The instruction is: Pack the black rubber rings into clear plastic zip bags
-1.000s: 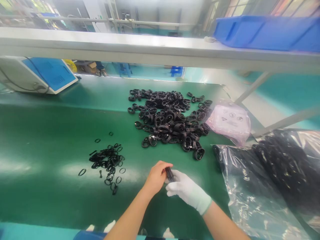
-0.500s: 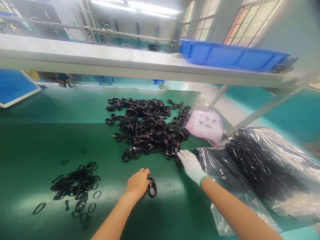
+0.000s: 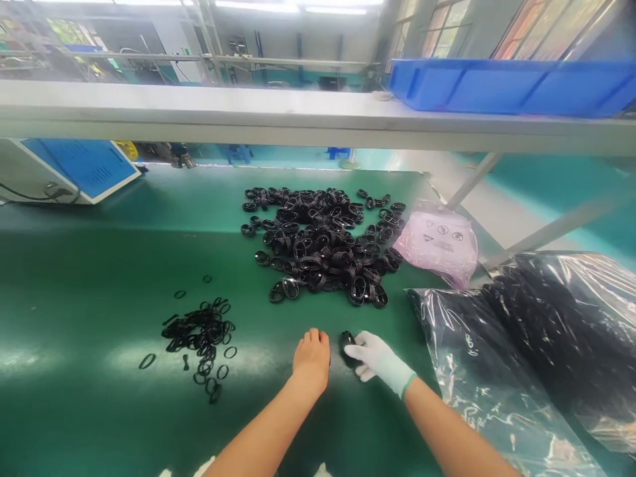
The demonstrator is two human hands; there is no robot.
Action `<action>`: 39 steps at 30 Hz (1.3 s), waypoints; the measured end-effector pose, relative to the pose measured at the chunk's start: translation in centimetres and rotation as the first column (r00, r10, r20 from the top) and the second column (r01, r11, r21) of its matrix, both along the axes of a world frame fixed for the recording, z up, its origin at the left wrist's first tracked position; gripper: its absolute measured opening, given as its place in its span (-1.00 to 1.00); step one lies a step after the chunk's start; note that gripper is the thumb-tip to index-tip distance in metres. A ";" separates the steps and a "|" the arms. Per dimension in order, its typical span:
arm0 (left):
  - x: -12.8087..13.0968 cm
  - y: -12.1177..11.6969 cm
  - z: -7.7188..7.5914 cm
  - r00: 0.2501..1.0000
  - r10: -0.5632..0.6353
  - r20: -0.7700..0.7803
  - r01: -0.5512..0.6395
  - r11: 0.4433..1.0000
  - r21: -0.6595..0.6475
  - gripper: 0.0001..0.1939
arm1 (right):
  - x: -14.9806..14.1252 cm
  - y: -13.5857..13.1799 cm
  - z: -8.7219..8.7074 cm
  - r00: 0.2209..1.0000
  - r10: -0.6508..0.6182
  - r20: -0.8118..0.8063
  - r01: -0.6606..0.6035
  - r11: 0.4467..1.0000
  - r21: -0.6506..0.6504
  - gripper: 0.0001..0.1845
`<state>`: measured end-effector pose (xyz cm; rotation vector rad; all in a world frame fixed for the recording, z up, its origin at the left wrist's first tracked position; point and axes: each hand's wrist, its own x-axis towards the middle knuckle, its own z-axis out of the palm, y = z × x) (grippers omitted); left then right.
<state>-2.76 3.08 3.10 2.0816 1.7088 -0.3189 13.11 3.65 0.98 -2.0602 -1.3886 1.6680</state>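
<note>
My left hand (image 3: 312, 358), bare, is low over the green table with its fingers curled. It covers nearly all of what it grips, a coiled black cable; only a dark edge shows at the palm's right side. My right hand (image 3: 380, 361), in a white glove with a green cuff, pinches another black cable coil (image 3: 348, 346) between thumb and fingers. A small gap separates the two hands. Beyond them lies a large heap of black cable coils (image 3: 322, 245). To the left, a loose pile of thin black bands (image 3: 201, 331) is spread on the table.
Clear plastic bags (image 3: 497, 371) with black contents lie on the right. A pink plastic bag (image 3: 437, 242) rests beside the heap. A white shelf (image 3: 248, 119) spans the back, bearing a blue bin (image 3: 511, 86). A blue and grey box (image 3: 79, 165) stands far left.
My right hand has drawn back from the heap's near edge with a cable coil in its fingers. The coil beside my left hand is now mostly hidden by that hand. The view has turned left.
</note>
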 end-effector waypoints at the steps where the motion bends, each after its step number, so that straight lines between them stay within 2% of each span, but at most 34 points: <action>1: -0.3 0.0 0.1 1.000 -0.004 0.011 0.004 1.000 -0.005 -0.26 | 0.0 0.1 0.0 1.000 -0.017 -0.004 0.017 1.000 -0.001 -0.76; 4: -1.2 -0.5 0.2 0.976 0.012 0.218 -0.009 1.000 -0.014 -0.28 | 0.3 0.2 0.2 0.997 -0.044 -0.060 0.041 0.998 -0.041 -0.79; 7: -1.3 -1.3 -0.7 0.853 0.087 0.515 -0.071 0.996 -0.051 -0.25 | 0.3 -0.1 0.3 0.985 -0.073 -0.158 0.062 0.996 -0.070 -0.81; 9: -1.0 -1.7 -1.5 0.794 0.142 0.591 -0.107 0.990 -0.094 -0.23 | 0.2 -0.5 0.2 0.975 -0.100 -0.201 0.093 0.995 -0.044 -0.78; 13: -0.6 -2.0 -2.3 0.762 0.187 0.620 -0.130 0.982 -0.136 -0.21 | -0.3 -1.2 -0.4 0.961 -0.179 -0.210 0.192 0.981 0.040 -0.70; 17: -0.6 -1.7 -2.2 0.755 0.173 0.633 -0.115 0.985 -0.132 -0.21 | -0.7 -2.0 -0.6 0.951 -0.233 -0.201 0.261 0.957 0.126 -0.75; 20: -0.7 -1.5 -1.9 0.742 0.182 0.645 -0.110 0.983 -0.150 -0.20 | -0.8 -2.4 -0.5 0.949 -0.220 -0.224 0.258 0.954 0.153 -0.75; 27: -0.9 -1.0 -1.9 0.698 0.226 0.679 -0.118 0.972 -0.203 -0.21 | -0.7 -2.3 -0.4 0.955 -0.177 -0.237 0.210 0.970 0.124 -0.70; 32: -0.8 -1.4 -2.4 0.705 0.189 0.684 -0.097 0.981 -0.170 -0.19 | -1.3 -2.0 -0.1 0.971 -0.181 -0.155 0.199 0.974 0.111 -0.79; 35: -1.4 -1.1 -2.0 0.700 0.190 0.689 -0.068 0.977 -0.200 -0.19 | -1.9 -1.8 -0.3 0.977 -0.195 -0.087 0.204 0.973 0.110 -0.82; 37: -1.9 0.3 -1.4 0.707 0.206 0.677 -0.107 0.977 -0.185 -0.33 | -2.1 -1.8 -0.6 0.979 -0.195 -0.062 0.200 0.974 0.106 -0.82; 39: -2.2 2.8 -0.7 0.759 0.251 0.600 -0.259 0.963 -0.076 -0.57 | -2.1 -1.8 -1.0 0.981 -0.189 -0.053 0.193 0.975 0.109 -0.84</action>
